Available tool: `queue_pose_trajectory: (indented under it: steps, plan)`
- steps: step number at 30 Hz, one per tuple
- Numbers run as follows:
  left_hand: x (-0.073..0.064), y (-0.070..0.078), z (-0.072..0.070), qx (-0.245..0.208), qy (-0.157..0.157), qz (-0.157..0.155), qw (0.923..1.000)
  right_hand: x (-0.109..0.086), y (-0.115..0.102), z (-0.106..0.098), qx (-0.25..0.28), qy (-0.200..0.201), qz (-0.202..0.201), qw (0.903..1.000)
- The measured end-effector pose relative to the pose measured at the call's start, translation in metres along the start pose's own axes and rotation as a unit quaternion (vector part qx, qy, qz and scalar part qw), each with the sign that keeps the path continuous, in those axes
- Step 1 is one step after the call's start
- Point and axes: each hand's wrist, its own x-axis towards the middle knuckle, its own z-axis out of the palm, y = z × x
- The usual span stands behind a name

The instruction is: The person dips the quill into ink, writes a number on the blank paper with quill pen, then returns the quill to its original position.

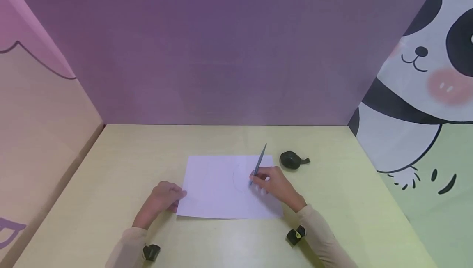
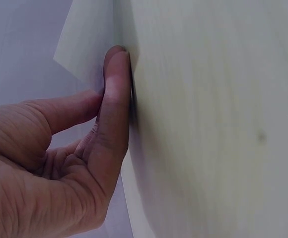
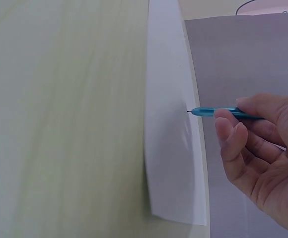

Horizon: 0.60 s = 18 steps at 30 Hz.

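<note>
A white sheet of paper (image 1: 210, 194) lies on the table, with a thin, faint oval line drawn on its right half. My left hand (image 1: 166, 196) is at the sheet's left edge; in the left wrist view the hand (image 2: 79, 163) pinches the paper (image 2: 84, 44) between thumb and fingers. Over the right part of the sheet, my right hand (image 1: 271, 182) holds a slim blue-green pen (image 1: 260, 159) with its upper end tilted up and away. The right wrist view shows the pen's (image 3: 203, 112) fine dark tip right at the paper (image 3: 171, 124), gripped by the right hand (image 3: 263, 148).
A small round black object with a short flared tail (image 1: 290, 160) lies just beyond the sheet's upper right corner. The pale wooden table (image 1: 129, 157) meets a purple panel (image 1: 229, 54) at the back. Printed cloths flank both sides. Each wrist wears a small black camera.
</note>
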Motion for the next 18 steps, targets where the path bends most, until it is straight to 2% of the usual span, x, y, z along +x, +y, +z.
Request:
queue_pose_trajectory:
  steps: [10,18]
  plan:
    - [0.0009,0.0021,-0.0024,0.006,-0.003,-0.002,1.0,0.0003,0.0021,0.0,0.007,0.017,0.014,0.9997]
    - [0.0,0.0028,-0.0029,0.006,-0.005,-0.017,0.9998,0.0024,0.0012,-0.0004,0.008,0.018,0.007,0.9998]
